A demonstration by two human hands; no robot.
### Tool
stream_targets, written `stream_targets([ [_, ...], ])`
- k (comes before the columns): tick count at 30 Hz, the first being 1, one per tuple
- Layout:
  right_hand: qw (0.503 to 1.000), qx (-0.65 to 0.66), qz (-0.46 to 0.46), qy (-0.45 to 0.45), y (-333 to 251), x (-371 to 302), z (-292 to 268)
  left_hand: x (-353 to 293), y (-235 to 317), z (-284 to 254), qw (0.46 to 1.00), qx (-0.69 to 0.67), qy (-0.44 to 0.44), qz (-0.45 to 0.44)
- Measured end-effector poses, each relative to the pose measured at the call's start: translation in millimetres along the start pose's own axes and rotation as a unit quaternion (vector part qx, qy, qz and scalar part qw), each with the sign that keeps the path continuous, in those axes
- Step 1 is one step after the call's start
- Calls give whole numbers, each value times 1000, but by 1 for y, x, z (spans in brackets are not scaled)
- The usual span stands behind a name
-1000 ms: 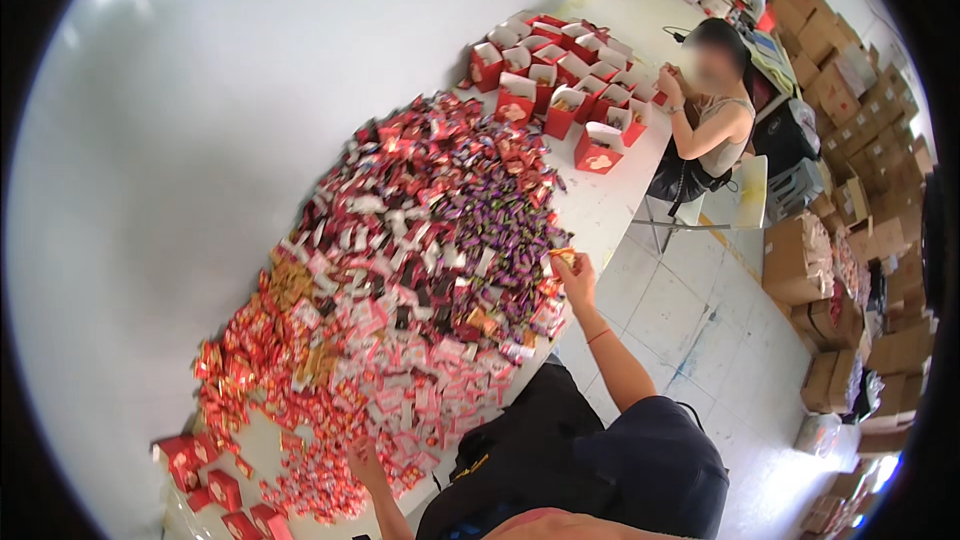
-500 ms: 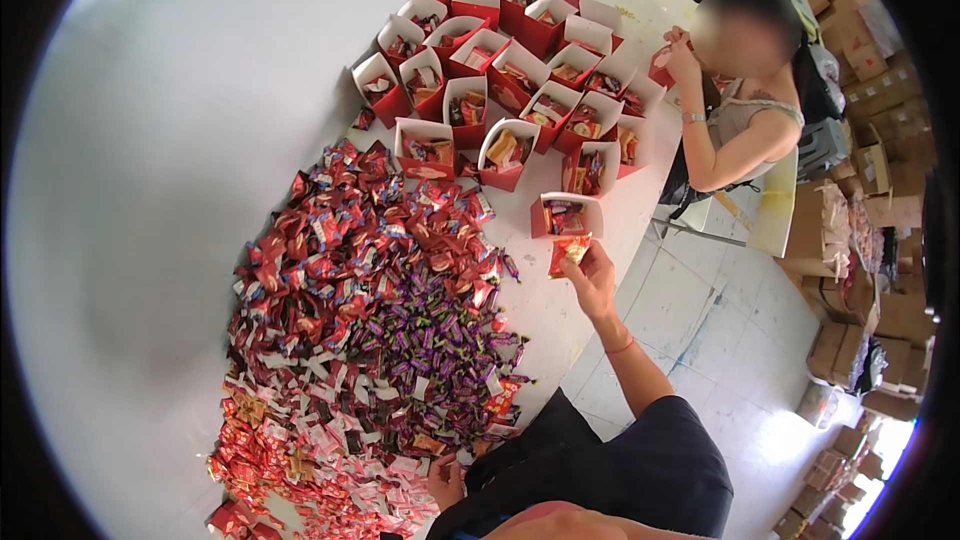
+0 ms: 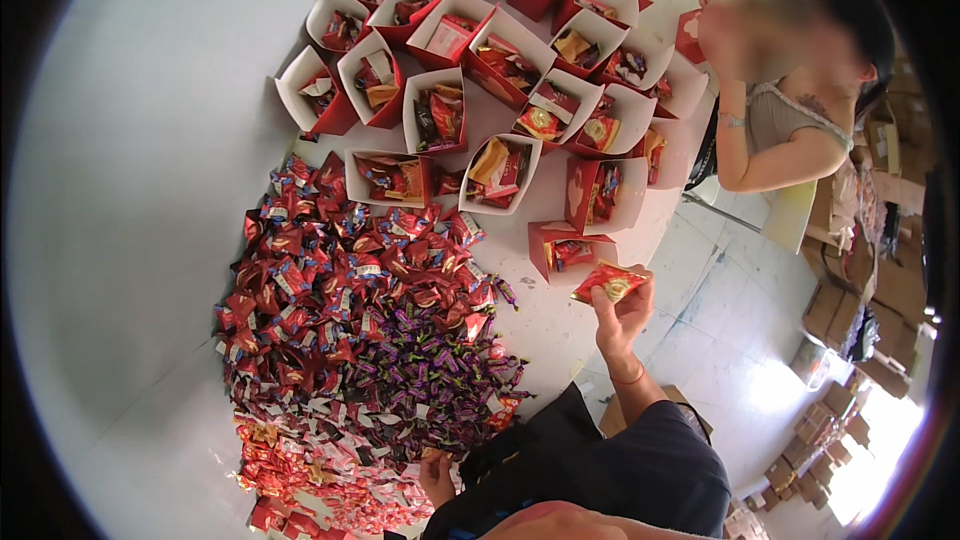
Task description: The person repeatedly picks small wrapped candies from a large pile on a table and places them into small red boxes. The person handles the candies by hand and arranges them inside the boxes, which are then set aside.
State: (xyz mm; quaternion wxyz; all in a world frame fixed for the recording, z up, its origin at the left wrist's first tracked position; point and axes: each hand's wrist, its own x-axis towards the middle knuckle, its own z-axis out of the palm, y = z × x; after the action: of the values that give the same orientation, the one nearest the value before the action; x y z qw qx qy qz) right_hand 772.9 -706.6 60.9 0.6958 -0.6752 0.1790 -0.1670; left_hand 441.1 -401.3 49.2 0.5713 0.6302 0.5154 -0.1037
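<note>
One long pale table (image 3: pixel 545 330) stretches ahead and to the left of your right hand (image 3: pixel 622 323), while brown cartons (image 3: pixel 830 315) stand stacked well off to that hand's right. Beyond it, ahead and to the right, is a co-worker (image 3: pixel 800 135) with bent arms raised. Left of your right hand spreads a broad heap of wrapped sweets (image 3: pixel 300 280): dark red packets make up its far part, purple sweets (image 3: pixel 405 365) fill the side closer to that hand, and pink-and-white ones (image 3: pixel 375 485) lie just left of your left hand (image 3: pixel 437 480). Farther forward than your right hand, and mostly leftward, you have a crowd of open red boxes (image 3: pixel 495 88) with white insides, sweets showing in many of them. Nearest of these, just ahead and to the left of your fingertips, sits a single open box (image 3: pixel 541 252) with red wrappers inside. Your left hand is at the near edge of the heap, fingers bent; you cannot tell from this view whether it grips anything. Your right hand is pinched, thumb against fingers, on a red-and-gold packet (image 3: pixel 612 283), held at the near corner of that single box, and a thin red cord (image 3: pixel 628 377) circles the wrist just below
</note>
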Motion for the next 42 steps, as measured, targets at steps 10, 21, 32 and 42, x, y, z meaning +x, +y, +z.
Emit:
stream_targets([
  [10, 997, -42, -20, 64, -4, 6, -1, -3, 9, 2, 999, 29, 8, -32],
  [21, 908, -173, -382, 10, -59, 35, 19, -40, -38, -31, 999, 1, 49, 7],
  [32, 872, -320, -319, -190, -55, 24, 22, -71, -90, -50, 992, -82, 79, 59],
  [42, 880, -247, -184, -360, -6, -138, -28, -91, -156, -87, 991, -91, 75, 62],
])
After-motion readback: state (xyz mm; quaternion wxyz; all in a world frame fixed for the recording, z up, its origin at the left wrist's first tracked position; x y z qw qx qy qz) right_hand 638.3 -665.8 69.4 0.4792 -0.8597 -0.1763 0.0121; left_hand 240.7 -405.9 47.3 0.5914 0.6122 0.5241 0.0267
